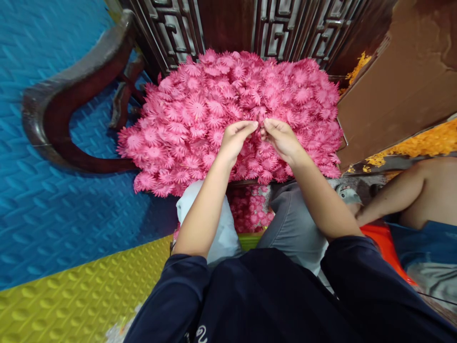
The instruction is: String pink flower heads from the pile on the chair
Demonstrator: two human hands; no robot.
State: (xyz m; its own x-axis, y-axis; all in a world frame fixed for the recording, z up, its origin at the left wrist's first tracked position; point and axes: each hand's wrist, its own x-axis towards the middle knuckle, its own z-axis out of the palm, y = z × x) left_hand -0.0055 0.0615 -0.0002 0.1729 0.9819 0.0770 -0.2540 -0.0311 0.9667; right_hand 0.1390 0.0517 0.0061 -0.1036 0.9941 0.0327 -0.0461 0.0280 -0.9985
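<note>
A broad heap of pink artificial flowers (197, 108) is piled up in front of me. Over its middle, my left hand (237, 136) is closed in a pinch, with thumb and forefinger together. My right hand (280, 136) faces it, also pinched, its fingertips a short gap from those of the left. Whatever sits between the fingertips is too small to tell apart from the pink petals behind. Below the heap, more pink flowers (252, 209) show between my knees.
A dark curved wooden armrest (85, 66) stands at the left over blue matting (46, 209). Carved dark wooden panels (228, 28) rise behind the heap. On the right are a brown cardboard sheet (396, 90), orange flowers (428, 140) and another person's bare leg (410, 190).
</note>
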